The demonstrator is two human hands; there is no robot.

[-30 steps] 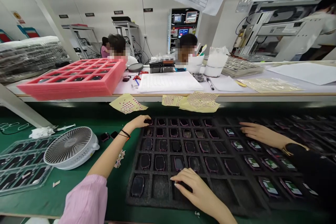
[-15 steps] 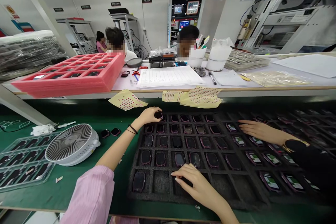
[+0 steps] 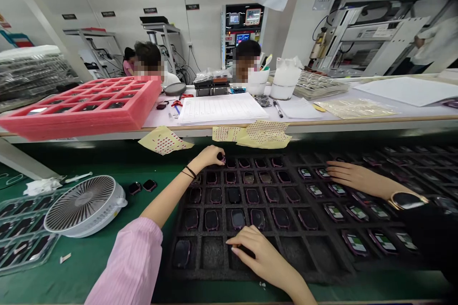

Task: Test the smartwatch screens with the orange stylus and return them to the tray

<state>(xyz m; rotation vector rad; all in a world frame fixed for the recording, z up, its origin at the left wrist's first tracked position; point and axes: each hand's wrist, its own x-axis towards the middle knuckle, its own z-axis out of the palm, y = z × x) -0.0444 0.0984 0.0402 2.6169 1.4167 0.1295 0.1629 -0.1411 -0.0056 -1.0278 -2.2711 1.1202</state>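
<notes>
My left hand is closed on a smartwatch at the back left corner of the black foam tray. The watch has a dark screen and a purplish frame, and it is tilted up between the thumb and fingers. My right hand rests over the tray's front row, its thumb and forefinger apart and the other fingers loosely bent. Something dark shows under the palm, but I cannot tell whether it is a watch or the cell. Dark-screened watches lie in most other cells around both hands.
A co-worker's hand reaches over watches with lit screens on the right. Left of the tray are a white fan, two loose watches and a clear plastic tray. A shelf above holds a pink foam tray and papers.
The view has shifted slightly. My left hand still grips the watch, which now appears tilted more on edge. My right hand stays over the same part of the tray.
</notes>
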